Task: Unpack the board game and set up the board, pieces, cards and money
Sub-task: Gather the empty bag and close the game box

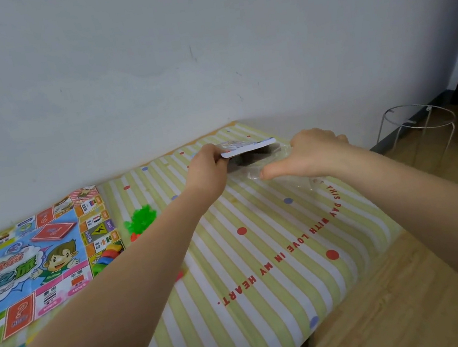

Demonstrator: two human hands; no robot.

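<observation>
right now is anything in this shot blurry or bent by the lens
Head view: wide-angle distortion bows the striped tablecloth's edge and stretches both forearms; left hand lifting the box lid and right hand on clear plastic wrap look slightly soft; colourful game board print is smeared; lighting is flat, shadows faint.

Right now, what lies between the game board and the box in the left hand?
In the head view, green plastic pieces lie on the striped tablecloth between the game board and box.
</observation>
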